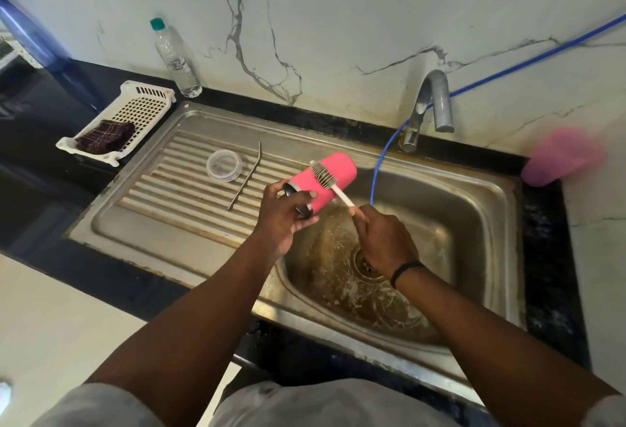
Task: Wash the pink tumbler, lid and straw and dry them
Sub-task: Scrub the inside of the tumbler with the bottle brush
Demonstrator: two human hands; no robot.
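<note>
Holding the pink tumbler [327,182] on its side above the left rim of the sink [474,189], the left hand [284,220] is closed around the tumbler's steel mouth end, while its closed base points up and away toward the tap [430,105]. The right hand [382,237] grips the white handle of a brush [327,179], whose bristle head lies against the tumbler's outer wall. Both hands are over the basin, which has open room below them down to the drain [367,265]. A thin blue hose [379,169] hangs into the basin just right of the tumbler, and the tap spout stands well behind it. On the ribbed draining board [162,196] to the left, the clear lid [224,165] and the bent metal straw [245,176] lie side by side, apart from each other and from the tumbler. Farther left on the dark bench [44,162], a white basket [142,105] holds a dark checked cloth [105,137], and a clear water bottle [174,57] stands against the marble wall.

The tumbler's coat is bright pink and smooth, with a bare steel band at the mouth. The left palm hides most of the opening, so its inside cannot be seen. A pink cup [559,157] on the right bench is blurred. No water stream can be made out at the tap.
</note>
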